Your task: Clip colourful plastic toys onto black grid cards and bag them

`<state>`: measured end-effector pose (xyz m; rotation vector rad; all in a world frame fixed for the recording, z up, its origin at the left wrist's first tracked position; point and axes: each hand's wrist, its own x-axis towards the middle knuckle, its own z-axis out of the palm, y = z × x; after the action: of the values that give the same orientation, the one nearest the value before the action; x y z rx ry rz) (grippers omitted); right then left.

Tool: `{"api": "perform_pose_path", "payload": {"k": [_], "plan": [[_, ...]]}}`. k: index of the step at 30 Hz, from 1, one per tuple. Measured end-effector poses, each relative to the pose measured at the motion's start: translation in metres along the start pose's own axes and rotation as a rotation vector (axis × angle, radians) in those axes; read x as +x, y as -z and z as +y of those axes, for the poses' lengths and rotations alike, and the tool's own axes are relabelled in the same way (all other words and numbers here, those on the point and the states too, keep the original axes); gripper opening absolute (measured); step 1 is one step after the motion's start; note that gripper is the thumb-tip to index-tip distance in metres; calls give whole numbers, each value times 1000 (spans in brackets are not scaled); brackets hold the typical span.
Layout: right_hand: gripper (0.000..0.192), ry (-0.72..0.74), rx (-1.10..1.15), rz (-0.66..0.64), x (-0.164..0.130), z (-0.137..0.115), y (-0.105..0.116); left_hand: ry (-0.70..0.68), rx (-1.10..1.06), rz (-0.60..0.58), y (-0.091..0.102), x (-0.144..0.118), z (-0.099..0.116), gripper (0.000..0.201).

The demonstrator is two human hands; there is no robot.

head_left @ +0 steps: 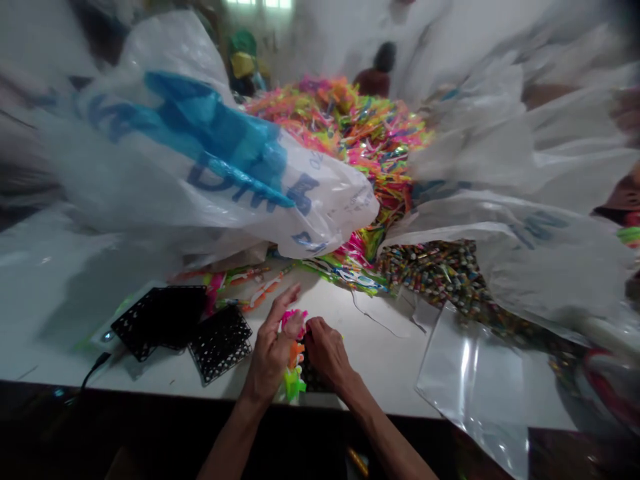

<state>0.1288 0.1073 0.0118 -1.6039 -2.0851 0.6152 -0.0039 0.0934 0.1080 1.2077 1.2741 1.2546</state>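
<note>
Your left hand (273, 353) and right hand (325, 350) both pinch a bundle of neon plastic strips (294, 357) at the tabletop's (380, 347) near edge, its long axis running toward you. Black perforated trays (183, 327) lie left; bulging plastic bags (210, 160) crowd behind.

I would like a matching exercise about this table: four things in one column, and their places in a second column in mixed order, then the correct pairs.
Things:
1. black perforated trays
2. empty clear bag
3. heap of neon pieces
4. small neon pieces

Places:
A. far middle of the white table
B. between the left hand and right hand
C. left of the hands
D. right of the hands, near the table edge

Pairs: 1-C, 2-D, 3-A, 4-B
</note>
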Motion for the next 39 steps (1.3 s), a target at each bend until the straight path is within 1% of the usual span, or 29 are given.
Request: {"api": "perform_pose_path", "payload": {"k": [2,4,5,6,7,8,9,11,13,14,15,17,19,20,21,22,24,26,27,28,30,32,35,39], "plan": [[16,-4,-57,-76,5,-3,4,-1,36,-17,2,-1,2,40],[17,60,-37,-247,20,-4,14,17,66,-4,8,-5,4,39],[23,100,-33,-323,32,-5,20,23,81,17,12,-8,4,39],[31,134,-51,-367,46,-7,25,27,90,42,17,-11,4,39],[37,152,-97,-368,62,-10,28,32,94,68,21,-14,3,40],[41,150,-173,-317,79,-15,29,37,90,92,26,-17,2,40],[39,150,-264,-258,95,-20,27,46,81,113,30,-18,1,41],[39,193,-405,-195,122,-32,17,67,63,144,37,-17,-2,44],[39,239,-460,-189,137,-40,5,59,68,155,41,-12,-4,45],[38,249,-469,-197,138,-40,0,43,78,158,43,-10,-4,45],[36,247,-476,-210,136,-38,-2,24,87,162,43,-8,-4,43],[34,216,-504,-236,123,-28,1,-4,96,170,44,-6,-4,40],[30,155,-495,-227,100,-14,13,-8,93,182,43,-8,-5,38],[26,120,-437,-207,86,-8,21,-3,90,187,42,-9,-6,37],[21,82,-333,-187,71,-3,27,2,89,189,42,-10,-7,37],[16,40,-183,-170,57,0,31,4,89,190,42,-11,-8,36],[11,-52,189,-156,33,1,32,8,80,188,42,-12,-8,35],[8,-125,484,-154,18,-5,23,8,77,183,42,-11,-8,36],[7,-143,570,-140,14,-9,17,4,82,182,42,-10,-8,36],[5,-151,610,-122,11,-13,11,-2,91,182,43,-10,-7,37],[4,-135,585,-90,10,-19,2,-15,113,181,43,-10,-6,38],[6,-78,489,-80,10,-22,-1,-23,122,181,43,-11,-5,37],[8,11,274,-93,8,-27,-1,-19,125,191,42,-13,-6,38],[11,22,-38,-110,-1,-41,-11,-30,135,204,38,-11,-8,40]]}}
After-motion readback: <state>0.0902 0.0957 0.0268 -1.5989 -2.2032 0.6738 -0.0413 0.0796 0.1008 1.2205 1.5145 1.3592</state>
